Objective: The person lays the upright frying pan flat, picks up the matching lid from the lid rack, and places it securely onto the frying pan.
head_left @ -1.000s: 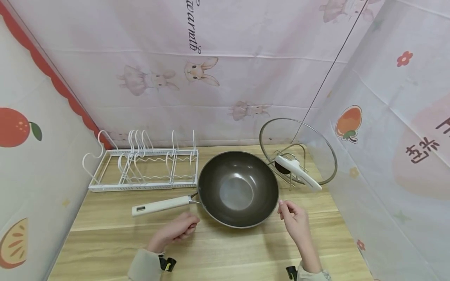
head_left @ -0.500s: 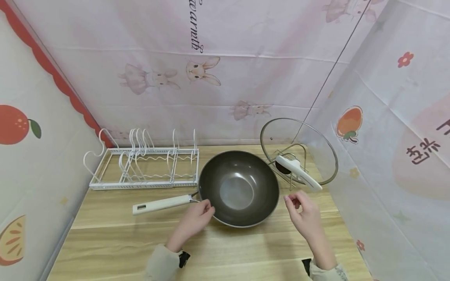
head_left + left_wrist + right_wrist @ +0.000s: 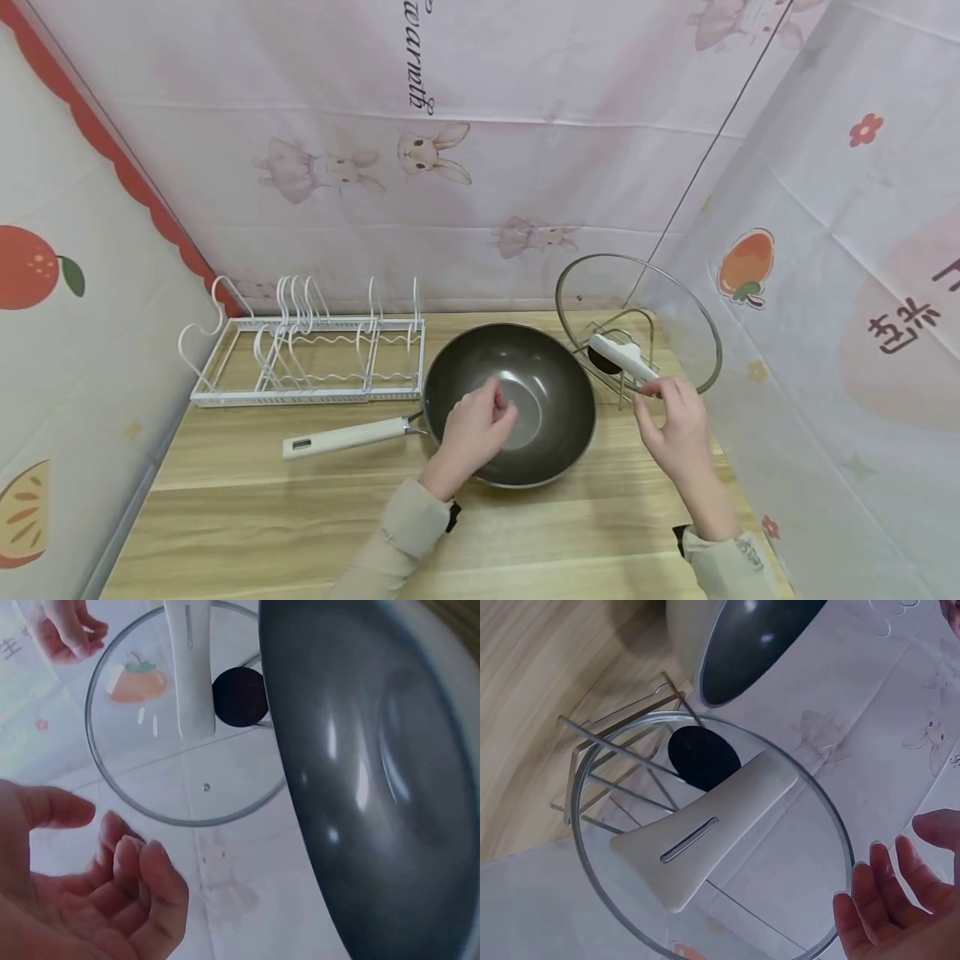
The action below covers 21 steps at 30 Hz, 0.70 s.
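Note:
A dark-lined wok (image 3: 558, 383) with a cream handle (image 3: 345, 437) pointing left sits mid-table. Over the wok's left part hovers my left hand (image 3: 474, 425), fingers loosely curled and holding nothing. A glass pan lid (image 3: 780, 847) leans upright in a metal wire stand (image 3: 622, 757) right of the wok. Its white grip (image 3: 622, 354) has a dark round base. My right hand (image 3: 678, 425) overlaps the lower end of that grip in the head view. In the right wrist view its fingers are parted and bent, with nothing between them, beside the lid's rim.
A white wire dish rack (image 3: 300, 395) with upright loops stands at the back left. Printed cloth walls (image 3: 525, 167) enclose the wooden table (image 3: 225, 517) at the back and on both sides.
My left hand has moved right and up, from beside the wok to over it. My right hand has moved right and forward to the lid's grip. Wok, lid and rack stay put.

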Each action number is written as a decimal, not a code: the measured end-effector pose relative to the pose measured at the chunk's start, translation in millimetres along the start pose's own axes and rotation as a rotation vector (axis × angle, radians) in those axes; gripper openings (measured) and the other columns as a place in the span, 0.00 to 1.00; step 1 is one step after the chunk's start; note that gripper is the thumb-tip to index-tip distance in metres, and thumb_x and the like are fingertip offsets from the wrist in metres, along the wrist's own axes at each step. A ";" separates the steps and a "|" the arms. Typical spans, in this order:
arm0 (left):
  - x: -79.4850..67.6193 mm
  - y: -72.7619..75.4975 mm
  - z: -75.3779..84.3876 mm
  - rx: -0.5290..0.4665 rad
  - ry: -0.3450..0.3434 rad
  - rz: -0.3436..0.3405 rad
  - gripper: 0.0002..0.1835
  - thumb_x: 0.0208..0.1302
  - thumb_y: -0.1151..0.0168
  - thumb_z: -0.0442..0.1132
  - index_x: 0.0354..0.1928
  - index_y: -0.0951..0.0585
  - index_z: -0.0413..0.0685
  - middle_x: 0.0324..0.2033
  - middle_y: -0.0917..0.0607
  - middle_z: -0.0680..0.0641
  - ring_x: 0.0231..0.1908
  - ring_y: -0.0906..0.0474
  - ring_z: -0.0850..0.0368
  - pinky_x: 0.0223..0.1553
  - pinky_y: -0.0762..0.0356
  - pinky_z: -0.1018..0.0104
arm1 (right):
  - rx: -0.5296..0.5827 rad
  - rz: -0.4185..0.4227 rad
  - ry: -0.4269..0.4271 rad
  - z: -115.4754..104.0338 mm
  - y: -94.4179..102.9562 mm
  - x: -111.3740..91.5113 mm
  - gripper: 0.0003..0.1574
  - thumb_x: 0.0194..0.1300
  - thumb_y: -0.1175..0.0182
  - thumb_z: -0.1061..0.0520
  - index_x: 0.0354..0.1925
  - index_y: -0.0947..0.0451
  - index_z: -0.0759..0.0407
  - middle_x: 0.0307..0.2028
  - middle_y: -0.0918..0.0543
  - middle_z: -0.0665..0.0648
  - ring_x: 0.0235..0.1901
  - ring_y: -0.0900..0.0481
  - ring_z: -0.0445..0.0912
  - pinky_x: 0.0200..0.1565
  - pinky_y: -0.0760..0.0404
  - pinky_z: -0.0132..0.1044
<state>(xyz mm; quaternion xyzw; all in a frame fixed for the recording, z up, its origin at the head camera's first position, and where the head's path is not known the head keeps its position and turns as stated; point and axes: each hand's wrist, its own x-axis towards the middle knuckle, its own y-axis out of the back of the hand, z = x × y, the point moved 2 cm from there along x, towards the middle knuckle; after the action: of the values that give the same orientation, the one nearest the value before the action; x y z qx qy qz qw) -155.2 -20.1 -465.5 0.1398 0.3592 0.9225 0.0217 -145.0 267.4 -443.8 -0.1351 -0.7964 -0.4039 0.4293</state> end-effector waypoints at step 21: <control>86.3 -68.1 20.7 0.010 -0.065 0.057 0.16 0.58 0.44 0.40 0.48 0.23 0.43 0.40 0.23 0.49 0.42 0.27 0.53 0.40 0.23 0.62 | -0.109 -0.095 -0.140 53.2 -15.8 0.7 0.19 0.53 0.33 0.67 0.44 0.23 0.73 0.38 0.19 0.70 0.39 0.23 0.65 0.39 0.24 0.59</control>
<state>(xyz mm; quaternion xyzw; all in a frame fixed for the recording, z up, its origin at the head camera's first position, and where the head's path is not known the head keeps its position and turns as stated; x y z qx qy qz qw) -236.5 56.1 -475.7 0.1798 0.3587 0.9159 0.0063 -184.8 297.6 -467.7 -0.1481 -0.8069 -0.4561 0.3449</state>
